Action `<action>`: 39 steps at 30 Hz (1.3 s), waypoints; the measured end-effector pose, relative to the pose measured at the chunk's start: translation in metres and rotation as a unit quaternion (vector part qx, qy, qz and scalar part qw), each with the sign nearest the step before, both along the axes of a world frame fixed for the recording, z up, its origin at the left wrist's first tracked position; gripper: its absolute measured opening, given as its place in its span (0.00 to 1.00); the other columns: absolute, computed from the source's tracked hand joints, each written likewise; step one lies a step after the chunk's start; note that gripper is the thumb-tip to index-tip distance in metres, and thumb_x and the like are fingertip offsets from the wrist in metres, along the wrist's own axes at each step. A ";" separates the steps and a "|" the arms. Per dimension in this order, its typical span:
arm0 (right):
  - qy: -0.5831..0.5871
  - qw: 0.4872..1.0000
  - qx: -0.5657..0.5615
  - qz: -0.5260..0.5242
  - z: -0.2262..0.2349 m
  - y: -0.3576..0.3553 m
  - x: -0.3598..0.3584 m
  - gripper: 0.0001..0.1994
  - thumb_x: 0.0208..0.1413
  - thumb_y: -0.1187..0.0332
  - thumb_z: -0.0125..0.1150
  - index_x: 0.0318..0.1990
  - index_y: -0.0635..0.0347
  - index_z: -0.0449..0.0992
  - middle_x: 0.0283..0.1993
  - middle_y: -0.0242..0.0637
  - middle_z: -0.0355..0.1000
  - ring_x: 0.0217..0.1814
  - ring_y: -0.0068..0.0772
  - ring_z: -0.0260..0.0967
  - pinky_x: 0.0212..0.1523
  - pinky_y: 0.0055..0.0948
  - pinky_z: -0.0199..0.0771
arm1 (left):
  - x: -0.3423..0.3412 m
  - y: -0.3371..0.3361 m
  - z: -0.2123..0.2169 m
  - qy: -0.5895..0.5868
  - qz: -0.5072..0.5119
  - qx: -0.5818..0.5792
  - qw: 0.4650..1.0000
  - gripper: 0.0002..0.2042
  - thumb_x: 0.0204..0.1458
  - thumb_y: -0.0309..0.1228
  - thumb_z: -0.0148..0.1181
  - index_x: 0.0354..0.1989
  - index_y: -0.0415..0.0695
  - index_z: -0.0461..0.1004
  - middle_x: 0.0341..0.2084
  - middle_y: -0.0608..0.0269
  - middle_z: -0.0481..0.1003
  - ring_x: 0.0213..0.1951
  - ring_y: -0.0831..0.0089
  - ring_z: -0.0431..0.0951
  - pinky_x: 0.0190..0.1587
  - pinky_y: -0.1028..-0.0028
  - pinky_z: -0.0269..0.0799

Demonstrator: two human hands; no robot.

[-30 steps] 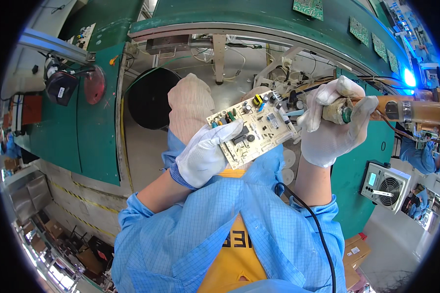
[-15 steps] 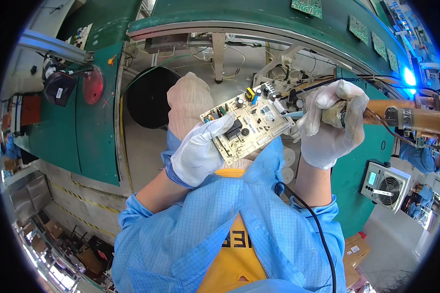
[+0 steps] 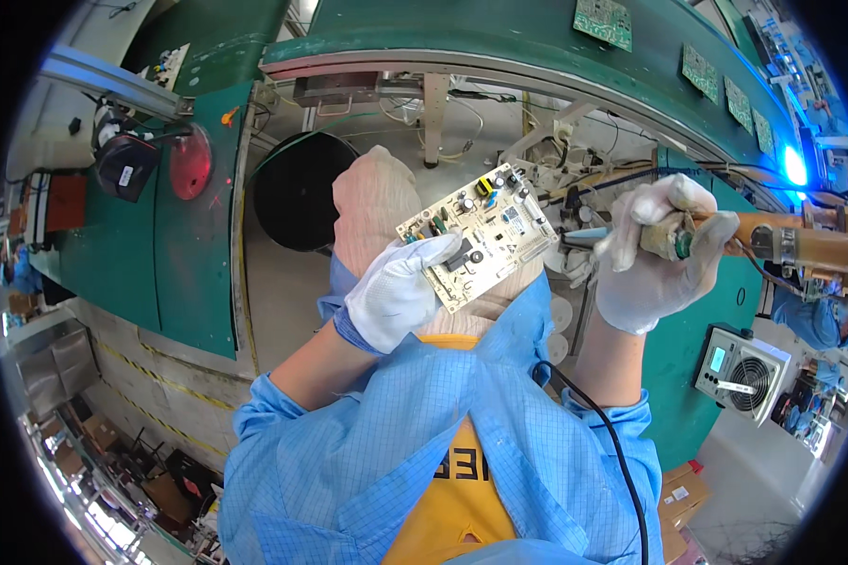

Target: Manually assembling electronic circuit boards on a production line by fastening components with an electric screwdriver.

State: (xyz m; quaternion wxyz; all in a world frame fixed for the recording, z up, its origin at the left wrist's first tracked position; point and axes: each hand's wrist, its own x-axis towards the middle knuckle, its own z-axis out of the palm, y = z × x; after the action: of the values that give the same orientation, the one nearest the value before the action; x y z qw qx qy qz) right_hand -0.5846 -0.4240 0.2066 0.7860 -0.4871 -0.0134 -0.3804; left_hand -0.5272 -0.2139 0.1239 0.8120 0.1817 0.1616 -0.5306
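My left hand (image 3: 393, 290), in a white glove, grips a cream circuit board (image 3: 485, 235) by its lower left corner. The board is tilted, its component side facing up, with capacitors, a yellow-black transformer and a black relay on it. To its right, my gloved right hand (image 3: 655, 254) is closed around the greyish, lumpy body of a nozzle tool (image 3: 667, 237). A pale blue tapered tip (image 3: 586, 236) points from that hand toward the board's right edge, apart from it. Just beyond the right fingers runs an orange-brown tube (image 3: 824, 247) with a metal clamp; whether it joins the tool I cannot tell.
A green conveyor (image 3: 424, 33) across the far side carries several green circuit boards (image 3: 605, 21). On the right bench stands a fan unit (image 3: 742, 372). At left are a green bench (image 3: 113, 254) and a red disc (image 3: 190, 162). A black bin (image 3: 297, 193) stands beyond my knee.
My right hand has drawn the nozzle tool to the right, and the tip has backed off from over the board's edge. My left hand still holds the board.
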 end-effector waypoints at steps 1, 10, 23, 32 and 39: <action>0.037 0.998 -0.007 -0.046 -0.001 0.000 -0.002 0.25 0.65 0.48 0.43 0.43 0.66 0.74 0.29 0.41 0.71 0.10 0.24 0.56 0.11 0.22 0.54 | 0.003 0.002 -0.004 -0.009 0.004 0.011 1.000 0.18 0.58 0.26 0.54 0.55 0.29 0.66 0.50 0.47 0.73 0.51 0.63 0.75 0.55 0.68 0.73; 0.004 0.992 0.126 0.005 -0.005 -0.025 -0.011 0.19 0.63 0.50 0.49 0.40 0.60 0.71 0.33 0.38 0.67 0.20 0.29 0.57 0.15 0.22 0.52 | 0.095 0.013 -0.014 -0.170 0.095 -0.038 0.980 0.18 0.56 0.25 0.55 0.54 0.31 0.67 0.48 0.51 0.74 0.49 0.66 0.77 0.52 0.69 0.74; 0.017 0.997 0.072 0.021 0.004 -0.020 -0.002 0.18 0.64 0.54 0.49 0.38 0.64 0.67 0.29 0.44 0.67 0.15 0.26 0.53 0.15 0.19 0.54 | 0.397 0.089 -0.012 -0.219 0.501 0.346 0.763 0.18 0.46 0.21 0.65 0.47 0.42 0.71 0.38 0.56 0.77 0.35 0.65 0.80 0.36 0.65 0.80; 0.021 1.000 -0.001 -0.019 0.001 -0.028 0.017 0.19 0.66 0.54 0.46 0.38 0.65 0.66 0.28 0.47 0.68 0.13 0.28 0.55 0.14 0.19 0.57 | 0.447 0.132 -0.038 -0.180 0.327 0.777 0.507 0.46 0.40 0.54 0.69 0.59 0.31 0.58 0.54 0.41 0.69 0.52 0.55 0.74 0.53 0.67 0.70; 0.005 0.999 -0.024 -0.024 0.001 -0.033 0.030 0.20 0.67 0.53 0.42 0.38 0.65 0.65 0.28 0.45 0.67 0.13 0.27 0.55 0.14 0.18 0.55 | 0.413 0.085 -0.021 -0.358 0.252 0.890 0.127 0.49 0.46 0.54 0.62 0.66 0.32 0.44 0.64 0.39 0.54 0.65 0.50 0.56 0.66 0.62 0.53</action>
State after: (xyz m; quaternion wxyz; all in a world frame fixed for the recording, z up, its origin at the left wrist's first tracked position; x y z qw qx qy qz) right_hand -0.5547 -0.4569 0.2079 0.7645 -0.5083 -0.0067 -0.3964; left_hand -0.1146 -0.1285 0.1027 0.1332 0.8950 0.2481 0.3459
